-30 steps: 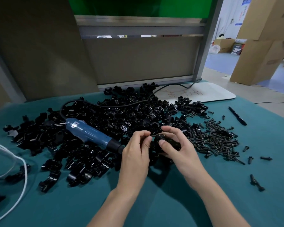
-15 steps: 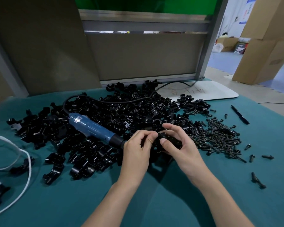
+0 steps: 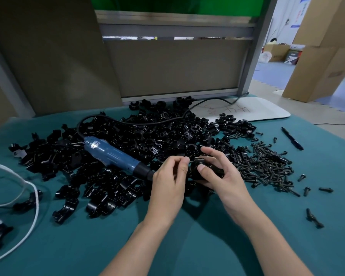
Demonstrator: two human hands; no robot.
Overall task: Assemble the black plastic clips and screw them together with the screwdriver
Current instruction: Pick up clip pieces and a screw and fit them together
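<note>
A person sits at a green-blue surface (image 3: 187, 246), and I see both bare arms reaching out over it. The right hand (image 3: 227, 176) grips one black clip (image 3: 198, 163). The thumb presses on top and the other fingers curl around the far side. The clip sits just above the surface, at the near edge of the big pile of clips (image 3: 147, 140).

The left hand (image 3: 167, 180) is right beside it. Its fingers are curled, and the thumb and first finger pinch together at the clip's left side. I cannot tell if something small is between those fingertips.

The blue screwdriver (image 3: 112, 154) lies on its side on top of the pile. No hand touches it. Its black tip points at the left hand and comes very near it. Its black cord (image 3: 127, 122) makes a loop over the pile and runs off to the back.

To the right of the hands is a heap of small black screws (image 3: 267, 164), with a few lying apart from it. A black pen (image 3: 292, 138) lies farther right. A white board (image 3: 247, 110) with some writing on it lies at the back. A white cord (image 3: 28, 196) curls at the left edge. Brown boxes (image 3: 317, 66) stand on the floor behind.
</note>
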